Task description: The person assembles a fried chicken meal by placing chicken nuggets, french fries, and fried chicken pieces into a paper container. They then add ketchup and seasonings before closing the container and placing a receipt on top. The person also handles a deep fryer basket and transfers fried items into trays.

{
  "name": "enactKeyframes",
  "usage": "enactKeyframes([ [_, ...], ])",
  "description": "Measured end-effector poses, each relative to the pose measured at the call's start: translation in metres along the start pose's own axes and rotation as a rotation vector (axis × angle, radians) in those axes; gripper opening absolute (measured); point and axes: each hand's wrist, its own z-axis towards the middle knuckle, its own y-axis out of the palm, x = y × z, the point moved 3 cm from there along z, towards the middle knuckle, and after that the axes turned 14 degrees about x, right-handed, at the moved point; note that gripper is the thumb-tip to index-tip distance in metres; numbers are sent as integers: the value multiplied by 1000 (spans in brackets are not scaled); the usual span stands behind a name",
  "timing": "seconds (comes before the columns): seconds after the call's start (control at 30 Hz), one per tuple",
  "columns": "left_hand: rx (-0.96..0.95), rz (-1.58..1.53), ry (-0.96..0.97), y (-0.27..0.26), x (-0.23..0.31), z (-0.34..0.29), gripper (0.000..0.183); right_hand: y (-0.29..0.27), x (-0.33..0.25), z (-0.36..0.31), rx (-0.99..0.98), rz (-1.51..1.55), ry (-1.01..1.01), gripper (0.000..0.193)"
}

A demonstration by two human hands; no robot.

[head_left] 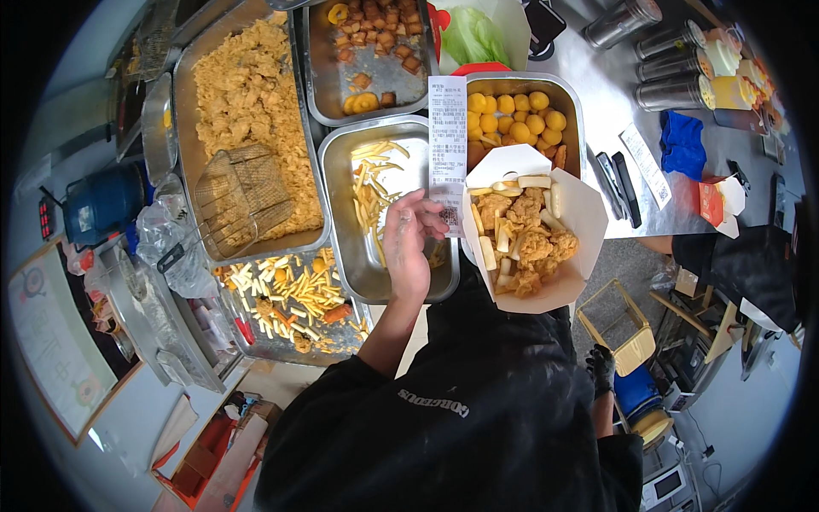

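Note:
My bare left hand (409, 243) is raised over a steel pan (341, 247) with some fries in it. Its fingers are loosely bent and apart, with nothing visible between them. The fingertips are at the lower end of a long printed receipt (448, 145); whether they touch it I cannot tell. Just right of the receipt is an open paper takeout box (589, 226) filled with fried chicken (536, 243) and thick fries. My right hand (601, 369), in a black glove, hangs low at my side, away from the food; its fingers are too small and dark to read.
A large pan of breaded pieces (247, 94) with a wire basket (243, 192) stands left. Below it, a tray holds mixed fries (290, 290). Yellow balls (520, 115) fill a pan behind the box. Tongs (618, 188) and steel canisters (674, 90) are on the right counter.

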Motion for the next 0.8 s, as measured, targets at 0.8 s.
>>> enactKeyframes([
  [0.8, 78, -138, 94, -24, 31, -7, 42, 14, -49, 47, 358, -81, -357, 49],
])
